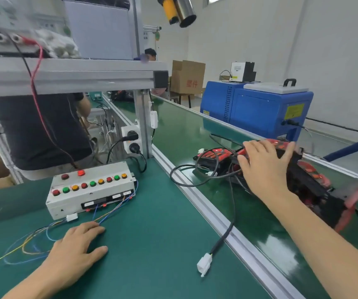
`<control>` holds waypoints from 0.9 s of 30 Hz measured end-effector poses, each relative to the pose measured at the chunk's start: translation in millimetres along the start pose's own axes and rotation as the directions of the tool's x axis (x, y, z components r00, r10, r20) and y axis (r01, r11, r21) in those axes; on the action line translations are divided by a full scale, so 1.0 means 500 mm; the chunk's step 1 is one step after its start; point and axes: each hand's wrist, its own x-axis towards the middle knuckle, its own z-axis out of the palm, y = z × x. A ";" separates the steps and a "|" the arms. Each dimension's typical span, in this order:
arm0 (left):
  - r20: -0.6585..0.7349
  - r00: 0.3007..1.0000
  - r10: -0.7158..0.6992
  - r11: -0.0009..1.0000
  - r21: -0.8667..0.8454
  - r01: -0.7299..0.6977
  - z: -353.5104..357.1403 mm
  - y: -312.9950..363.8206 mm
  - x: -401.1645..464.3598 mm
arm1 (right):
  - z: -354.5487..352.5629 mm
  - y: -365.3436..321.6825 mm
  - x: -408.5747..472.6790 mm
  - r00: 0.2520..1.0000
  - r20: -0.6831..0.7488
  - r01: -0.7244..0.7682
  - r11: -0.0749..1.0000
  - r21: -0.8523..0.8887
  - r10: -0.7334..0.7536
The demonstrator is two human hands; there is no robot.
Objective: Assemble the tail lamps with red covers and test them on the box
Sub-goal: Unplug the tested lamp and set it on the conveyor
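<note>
Right hand (266, 167) reaches far right over the aluminium rail (223, 221) and rests on a black tail lamp with a red cover (309, 180) lying on the glossy green conveyor belt (180, 130); its fingers are spread across the lamp's far edge with the thumb curled against the near side, so it holds the lamp. A second red-and-black tail lamp (214, 157) lies just left of it on the belt, under loops of black cable. One black cable (232, 214) runs from the lamps over the rail to a white plastic connector (204, 264) lying loose on the green table (152, 244). Left hand (76, 249) lies flat and relaxed, palm down on the table at near left, holding nothing, beside thin blue and yellow wires (25, 244). Those wires lead to the grey test box (92, 188) with its rows of red, green and amber buttons, just beyond the left hand. A blue machine (260, 108) stands at far right behind the belt.
</note>
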 end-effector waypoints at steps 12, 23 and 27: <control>-0.242 0.965 -0.097 0.982 -0.181 0.054 -0.047 0.032 -0.014 | 0.020 -0.363 -0.272 0.563 0.439 0.394 0.695 0.602 -0.700; -0.630 0.579 -0.518 0.792 -0.097 0.603 -0.244 -0.223 -0.043 | 0.054 -0.415 -0.325 0.700 0.042 0.561 0.585 0.586 -0.713; -0.509 0.521 -0.685 0.578 0.054 0.814 -0.299 -0.336 -0.097 | 0.056 -0.416 -0.331 0.708 0.018 0.578 0.594 0.559 -0.706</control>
